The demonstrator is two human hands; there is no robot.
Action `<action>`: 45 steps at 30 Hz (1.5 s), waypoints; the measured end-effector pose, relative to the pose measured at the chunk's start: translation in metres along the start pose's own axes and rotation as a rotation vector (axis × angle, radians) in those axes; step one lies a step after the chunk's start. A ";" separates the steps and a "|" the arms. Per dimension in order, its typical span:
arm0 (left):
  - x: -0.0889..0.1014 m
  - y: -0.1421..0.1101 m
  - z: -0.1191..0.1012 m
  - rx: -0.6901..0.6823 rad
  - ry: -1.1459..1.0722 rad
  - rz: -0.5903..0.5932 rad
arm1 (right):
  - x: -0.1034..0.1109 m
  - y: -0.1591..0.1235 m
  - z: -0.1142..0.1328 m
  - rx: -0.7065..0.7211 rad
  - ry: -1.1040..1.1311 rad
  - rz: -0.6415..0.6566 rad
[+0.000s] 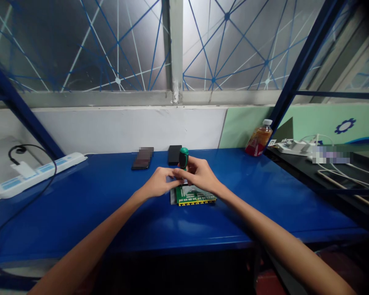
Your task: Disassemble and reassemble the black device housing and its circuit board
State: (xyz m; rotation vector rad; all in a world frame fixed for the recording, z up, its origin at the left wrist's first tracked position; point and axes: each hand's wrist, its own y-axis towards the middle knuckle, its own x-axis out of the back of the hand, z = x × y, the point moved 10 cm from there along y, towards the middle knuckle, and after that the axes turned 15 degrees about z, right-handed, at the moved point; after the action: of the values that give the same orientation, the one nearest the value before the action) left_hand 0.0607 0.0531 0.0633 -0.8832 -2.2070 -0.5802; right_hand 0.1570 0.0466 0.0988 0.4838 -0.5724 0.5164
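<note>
A screwdriver [183, 157] with a green and black handle stands nearly upright over a green circuit board [182, 196] with a yellow front edge. My right hand [201, 174] is closed on the screwdriver, its fingers around the lower handle. From the left, my left hand [161, 181] reaches in with thumb and fingers pinched close to the shaft, just above the board. My fingers hide the shaft and whatever the left fingertips hold. A silvery grey piece [195, 189] lies on top of the board, partly beneath my right hand.
Behind the hands on the blue table [110, 229] lie a dark phone [143, 159] and a black flat box [174, 155]. A power strip [39, 174] with a black cable is on the left. At the back right stands a drink bottle [258, 139], with a blue frame post alongside.
</note>
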 end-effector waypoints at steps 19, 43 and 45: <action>-0.001 0.000 0.000 -0.012 -0.057 -0.020 | -0.001 0.002 -0.007 -0.058 -0.046 0.034; -0.001 0.001 0.004 0.027 -0.089 -0.074 | 0.001 0.000 -0.002 -0.039 -0.035 0.022; -0.001 0.001 0.001 0.015 -0.088 -0.069 | 0.003 0.000 -0.002 -0.041 -0.043 0.014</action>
State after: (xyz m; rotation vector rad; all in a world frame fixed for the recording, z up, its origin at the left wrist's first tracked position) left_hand 0.0615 0.0537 0.0622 -0.8417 -2.3258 -0.5667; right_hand 0.1598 0.0481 0.0989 0.4534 -0.6265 0.5079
